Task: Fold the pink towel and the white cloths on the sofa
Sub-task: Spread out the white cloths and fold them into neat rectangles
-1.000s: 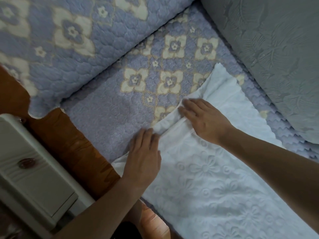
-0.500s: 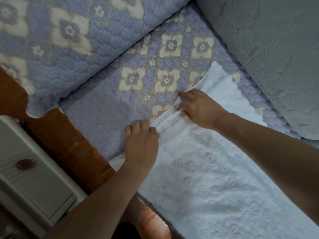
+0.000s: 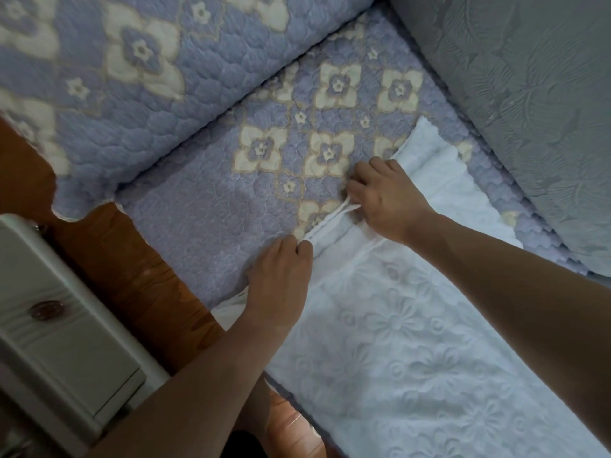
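My left hand point(image 3: 279, 276) and right hand point(image 3: 383, 201) both pinch the bunched edge of the white embossed floral cloth point(image 3: 413, 342). It lies on the lavender quilted sofa cover point(image 3: 205, 219).

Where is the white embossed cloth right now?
Head view: white embossed cloth lies lower right on the lilac quilted sofa seat, both hands gripping its bunched left edge.
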The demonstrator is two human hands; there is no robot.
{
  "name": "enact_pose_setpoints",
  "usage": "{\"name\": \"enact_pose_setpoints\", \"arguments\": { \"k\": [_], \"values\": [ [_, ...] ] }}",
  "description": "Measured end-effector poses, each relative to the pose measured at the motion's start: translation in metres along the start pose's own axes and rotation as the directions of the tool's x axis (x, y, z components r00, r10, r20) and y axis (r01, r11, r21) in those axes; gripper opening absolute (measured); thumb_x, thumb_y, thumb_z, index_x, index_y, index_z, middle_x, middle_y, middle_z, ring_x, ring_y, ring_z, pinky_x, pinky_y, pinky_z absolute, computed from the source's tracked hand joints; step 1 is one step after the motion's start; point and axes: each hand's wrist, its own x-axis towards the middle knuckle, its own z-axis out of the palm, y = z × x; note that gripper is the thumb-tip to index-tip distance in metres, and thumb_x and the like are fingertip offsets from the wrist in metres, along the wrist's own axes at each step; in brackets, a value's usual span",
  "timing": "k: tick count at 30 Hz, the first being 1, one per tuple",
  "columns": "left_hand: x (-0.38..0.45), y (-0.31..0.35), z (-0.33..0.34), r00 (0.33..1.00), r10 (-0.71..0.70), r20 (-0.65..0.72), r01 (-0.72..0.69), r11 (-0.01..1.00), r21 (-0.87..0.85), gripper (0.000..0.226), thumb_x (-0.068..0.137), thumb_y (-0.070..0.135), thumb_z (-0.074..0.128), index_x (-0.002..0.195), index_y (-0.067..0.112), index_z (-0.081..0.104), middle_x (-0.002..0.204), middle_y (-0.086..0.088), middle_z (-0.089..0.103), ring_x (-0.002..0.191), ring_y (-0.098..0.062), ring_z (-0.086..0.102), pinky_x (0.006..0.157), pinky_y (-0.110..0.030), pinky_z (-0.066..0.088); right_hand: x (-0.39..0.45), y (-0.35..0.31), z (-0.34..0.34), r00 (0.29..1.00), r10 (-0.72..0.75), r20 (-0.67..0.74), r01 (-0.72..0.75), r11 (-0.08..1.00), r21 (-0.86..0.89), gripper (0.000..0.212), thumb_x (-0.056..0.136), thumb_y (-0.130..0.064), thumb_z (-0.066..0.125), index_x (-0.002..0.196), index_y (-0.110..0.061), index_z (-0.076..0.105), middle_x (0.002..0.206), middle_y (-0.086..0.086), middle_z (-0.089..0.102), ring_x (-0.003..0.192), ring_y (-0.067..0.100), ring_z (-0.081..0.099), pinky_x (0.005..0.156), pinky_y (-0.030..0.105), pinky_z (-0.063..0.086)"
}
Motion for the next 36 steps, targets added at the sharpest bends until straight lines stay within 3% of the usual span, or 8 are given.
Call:
{"name": "enact_pose_setpoints", "arguments": {
  "k": [5, 10, 13, 19, 23, 28, 33, 36],
  "values": [
    [-0.011, 0.002, 0.006, 0.998, -0.046, -0.032, 0.043, 0.996, -0.084, 0.011, 0.092, 0.014, 0.065, 0.096, 0.017, 0.055, 0.083, -0.002, 0.056, 0.074, -0.017, 0.052, 0.059, -0.029, 0.046, 0.002, 0.005, -0.001, 0.999, -0.006, 0.042, 0.000, 0.991, 0.134, 0.017, 0.070, 0.005, 0.061, 0.081, -0.008, 0.058, 0.075, 0.010, 0.059, 0.071, 0.031, 0.053, 0.064, 0.031, 0.028],
    [0.001, 0.002, 0.005, 0.981, -0.186, 0.050, 0.191, 0.971, -0.146, 0.021, 0.095, 0.037, 0.060, 0.096, 0.016, 0.060, 0.095, -0.003, 0.058, 0.087, -0.020, 0.056, 0.066, -0.033, 0.050, 0.009, 0.006, 0.004, 0.998, 0.021, 0.058, -0.030, 0.987, 0.158, 0.025, 0.073, 0.003, 0.064, 0.094, -0.011, 0.069, 0.089, 0.008, 0.065, 0.077, 0.031, 0.059, 0.066, 0.033, 0.040],
    [0.012, 0.003, 0.004, 0.960, -0.242, 0.139, 0.265, 0.948, -0.178, 0.028, 0.093, 0.044, 0.061, 0.103, 0.018, 0.061, 0.102, -0.001, 0.059, 0.096, -0.022, 0.058, 0.076, -0.038, 0.053, 0.012, 0.005, 0.005, 0.998, 0.053, 0.045, -0.059, 0.984, 0.167, 0.022, 0.072, 0.006, 0.066, 0.089, -0.008, 0.071, 0.086, 0.011, 0.063, 0.074, 0.033, 0.060, 0.064, 0.033, 0.042],
    [0.017, 0.013, 0.007, 0.897, -0.403, 0.182, 0.442, 0.833, -0.333, 0.024, 0.088, 0.037, 0.070, 0.107, 0.025, 0.063, 0.111, 0.002, 0.057, 0.109, -0.022, 0.054, 0.092, -0.040, 0.041, 0.008, 0.001, 0.012, 0.995, 0.098, 0.011, -0.099, 0.982, 0.159, 0.017, 0.072, 0.010, 0.061, 0.078, -0.007, 0.059, 0.078, 0.011, 0.057, 0.066, 0.031, 0.052, 0.061, 0.032, 0.031],
    [0.028, 0.017, 0.005, 0.872, -0.441, 0.213, 0.486, 0.832, -0.268, 0.023, 0.088, 0.047, 0.066, 0.101, 0.028, 0.066, 0.111, 0.002, 0.055, 0.110, -0.022, 0.050, 0.092, -0.042, 0.037, 0.007, 0.000, 0.013, 0.994, 0.112, 0.009, -0.112, 0.985, 0.133, 0.018, 0.068, 0.007, 0.066, 0.080, -0.006, 0.062, 0.078, 0.011, 0.059, 0.065, 0.031, 0.053, 0.061, 0.031, 0.031],
    [0.035, 0.016, -0.001, 0.943, -0.297, 0.146, 0.326, 0.912, -0.249, 0.012, 0.086, 0.021, 0.068, 0.089, 0.022, 0.056, 0.092, 0.003, 0.061, 0.095, -0.023, 0.058, 0.085, -0.037, 0.033, 0.008, 0.000, 0.015, 0.992, 0.125, 0.022, -0.127, 0.984, 0.125, 0.018, 0.072, 0.004, 0.064, 0.085, -0.007, 0.066, 0.079, 0.010, 0.061, 0.066, 0.030, 0.054, 0.059, 0.033, 0.037],
    [0.036, 0.006, -0.003, 0.910, -0.372, 0.182, 0.413, 0.850, -0.326, 0.022, 0.088, 0.021, 0.071, 0.098, 0.023, 0.051, 0.091, 0.004, 0.066, 0.090, -0.024, 0.064, 0.086, -0.038, 0.034, 0.008, 0.001, 0.020, 0.990, 0.136, 0.045, -0.140, 0.986, 0.095, 0.015, 0.078, 0.002, 0.059, 0.089, -0.008, 0.062, 0.085, 0.011, 0.060, 0.071, 0.030, 0.052, 0.064, 0.036, 0.038],
    [0.030, -0.004, -0.002, 0.905, -0.419, 0.078, 0.420, 0.849, -0.321, 0.030, 0.081, -0.003, 0.063, 0.097, 0.021, 0.052, 0.093, 0.001, 0.059, 0.086, -0.027, 0.060, 0.080, -0.041, 0.040, 0.008, 0.004, 0.019, 0.987, 0.158, 0.039, -0.160, 0.985, 0.071, 0.014, 0.081, 0.000, 0.057, 0.092, -0.008, 0.061, 0.089, 0.011, 0.058, 0.077, 0.031, 0.053, 0.071, 0.039, 0.038]
  ]
}}
